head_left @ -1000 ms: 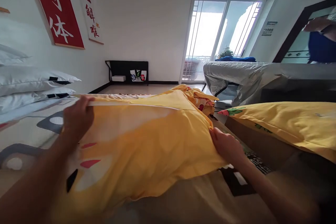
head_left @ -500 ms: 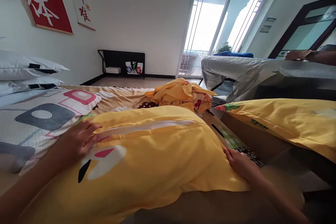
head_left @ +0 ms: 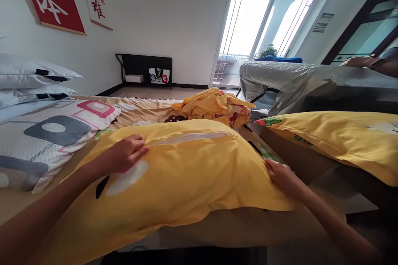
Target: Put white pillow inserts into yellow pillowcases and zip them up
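Observation:
A yellow pillowcase with a plump pillow inside lies across the bed in front of me. Along its top runs a zipper opening, where a strip of white inner pillow shows. My left hand is closed in a pinch at the left end of this gap; the zipper pull itself is hidden by the fingers. At the right side, my right hand grips the edge of the pillowcase between thumb and fingers. A white and pink print is partly covered by my left hand.
A patterned pillow and stacked white pillows lie at left. Crumpled orange fabric sits beyond the pillow. Another yellow pillow is at right, near a plastic-covered table where another person's hand rests.
My left hand has moved right along the zipper, and the gap to its left has closed, leaving a shorter opening. My right hand keeps its hold on the pillowcase edge.

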Available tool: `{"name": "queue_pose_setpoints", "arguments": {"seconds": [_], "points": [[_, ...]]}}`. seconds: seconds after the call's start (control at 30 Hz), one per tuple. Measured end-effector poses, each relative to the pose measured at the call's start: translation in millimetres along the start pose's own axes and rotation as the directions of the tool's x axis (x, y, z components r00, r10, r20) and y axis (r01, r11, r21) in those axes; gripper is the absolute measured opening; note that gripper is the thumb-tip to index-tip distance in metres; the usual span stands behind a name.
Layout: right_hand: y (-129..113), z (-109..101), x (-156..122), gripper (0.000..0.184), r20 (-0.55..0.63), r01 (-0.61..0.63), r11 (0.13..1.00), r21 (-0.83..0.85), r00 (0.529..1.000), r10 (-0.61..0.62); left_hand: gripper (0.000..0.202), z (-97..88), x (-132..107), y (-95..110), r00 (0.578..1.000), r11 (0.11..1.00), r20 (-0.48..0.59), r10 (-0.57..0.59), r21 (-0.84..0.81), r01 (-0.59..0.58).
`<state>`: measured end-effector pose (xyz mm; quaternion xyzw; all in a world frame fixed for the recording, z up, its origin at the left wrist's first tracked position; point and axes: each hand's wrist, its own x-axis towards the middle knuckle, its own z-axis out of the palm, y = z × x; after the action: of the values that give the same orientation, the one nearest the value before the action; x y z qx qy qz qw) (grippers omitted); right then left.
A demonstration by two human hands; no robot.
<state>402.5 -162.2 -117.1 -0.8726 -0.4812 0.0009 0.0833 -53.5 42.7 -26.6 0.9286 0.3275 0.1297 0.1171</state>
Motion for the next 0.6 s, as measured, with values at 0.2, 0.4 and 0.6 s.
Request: {"name": "queue_pose_setpoints", "arguments": {"seconds": [0.2,0.4,0.6], "points": [[-8,33,-16,0.034,0.016,-0.140,0.967,-0.212,0.989,0.147,0.046,-1.4,-4,-18,0.964,0.971,-0.150,-0.218,-0.131,0.200],[-2,31,-16,0.039,0.121,-0.078,0.970,-0.231,0.987,0.108,0.046,-6.4,-2,-26,0.950,0.963,-0.158,-0.268,-0.038,0.265],[-14,-25,14,0.041,-0.088,-0.045,0.956,-0.291,0.996,0.020,0.058,-21.1,-8,-28,0.934,0.950,0.176,-0.312,0.046,0.309]]}}
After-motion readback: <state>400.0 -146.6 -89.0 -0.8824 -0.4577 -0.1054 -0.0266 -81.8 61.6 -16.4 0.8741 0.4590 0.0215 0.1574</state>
